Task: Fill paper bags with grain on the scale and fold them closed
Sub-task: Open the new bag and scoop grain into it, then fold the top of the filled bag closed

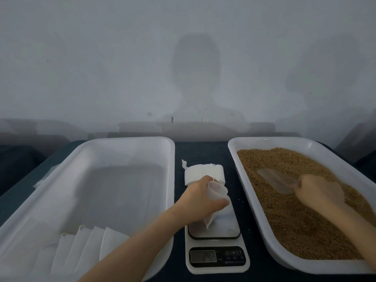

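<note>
Holding station, frame centre: left hand (203, 193) grips paper bag (217, 192), mouth spread open over the scale (225, 226) to receive grain (295, 220). Right of frame: right hand (319, 193) clenches scoop (272, 179) in tray (264, 139), loading.

Two trays (130, 139) (264, 139), one scale (218, 235), one scoop (272, 178), one stack of bags (203, 171)

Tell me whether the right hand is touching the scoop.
Touching. The head view shows the right hand gripping the handle of the clear scoop, with no gap between them.
</note>
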Motion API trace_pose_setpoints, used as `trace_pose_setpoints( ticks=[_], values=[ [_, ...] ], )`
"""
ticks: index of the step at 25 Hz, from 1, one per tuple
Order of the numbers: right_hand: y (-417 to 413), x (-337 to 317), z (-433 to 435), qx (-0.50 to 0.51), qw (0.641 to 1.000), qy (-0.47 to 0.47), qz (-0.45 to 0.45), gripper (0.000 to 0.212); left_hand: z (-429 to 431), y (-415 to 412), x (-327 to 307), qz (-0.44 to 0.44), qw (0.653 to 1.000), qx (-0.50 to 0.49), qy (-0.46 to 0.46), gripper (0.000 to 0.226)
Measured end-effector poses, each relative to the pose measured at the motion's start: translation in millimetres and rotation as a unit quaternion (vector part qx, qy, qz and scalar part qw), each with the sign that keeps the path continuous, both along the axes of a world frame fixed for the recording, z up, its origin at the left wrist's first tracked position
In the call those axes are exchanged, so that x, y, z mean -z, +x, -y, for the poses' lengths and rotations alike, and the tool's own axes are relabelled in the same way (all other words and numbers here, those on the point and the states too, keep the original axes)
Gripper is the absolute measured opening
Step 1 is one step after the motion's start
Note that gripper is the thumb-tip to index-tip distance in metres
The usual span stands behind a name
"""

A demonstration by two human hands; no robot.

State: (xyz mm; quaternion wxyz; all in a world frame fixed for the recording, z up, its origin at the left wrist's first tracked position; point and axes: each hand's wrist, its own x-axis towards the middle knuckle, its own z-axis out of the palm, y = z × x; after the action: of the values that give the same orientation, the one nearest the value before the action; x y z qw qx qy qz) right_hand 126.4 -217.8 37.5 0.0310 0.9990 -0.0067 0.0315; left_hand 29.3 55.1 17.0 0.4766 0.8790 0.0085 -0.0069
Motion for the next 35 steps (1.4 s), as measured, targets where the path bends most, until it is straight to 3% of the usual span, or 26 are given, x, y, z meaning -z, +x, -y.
trace_pose_setpoints(
  ticks=[4,7,9,11,15,18,21,24,28,35],
  values=[
    [2,0,-5,0.004,0.999,-0.045,-0.03,0.03,0,2,1,-0.012,1.0,0.003,0.007,0.049],
    [-6,-6,-17,-0.051,0.992,-0.081,0.084,0.025,0,3,3,-0.018,1.0,0.004,0.011,0.049],
    [-19,-17,-38,-0.149,0.981,0.056,0.111,0.031,0,4,4,-0.017,1.0,0.008,0.015,0.049],
    [-42,-26,-65,-0.251,0.946,0.201,0.047,0.027,-2,4,4,-0.015,1.0,0.018,0.014,0.045],
    [-71,-19,-104,-0.353,0.897,0.252,-0.088,0.028,-3,2,3,0.002,0.998,0.056,-0.041,0.03],
    [-67,-11,-113,-0.347,0.89,0.267,-0.129,0.029,-6,4,6,-0.002,0.998,0.059,-0.025,0.031],
    [-58,-4,-114,-0.331,0.899,0.276,-0.081,0.014,-9,6,7,-0.01,0.999,0.042,-0.02,0.039],
    [-51,-2,-110,-0.328,0.891,0.31,-0.049,0.006,-16,7,3,0.008,1.0,0.003,-0.014,0.03],
    [-43,-2,-103,-0.317,0.877,0.358,-0.035,0.021,-23,7,-4,0.037,0.999,-0.025,0.03,0.008],
    [-39,-3,-105,-0.304,0.855,0.419,0.019,0.038,-28,0,-14,0.045,0.994,-0.059,0.075,0.015]
  ],
)
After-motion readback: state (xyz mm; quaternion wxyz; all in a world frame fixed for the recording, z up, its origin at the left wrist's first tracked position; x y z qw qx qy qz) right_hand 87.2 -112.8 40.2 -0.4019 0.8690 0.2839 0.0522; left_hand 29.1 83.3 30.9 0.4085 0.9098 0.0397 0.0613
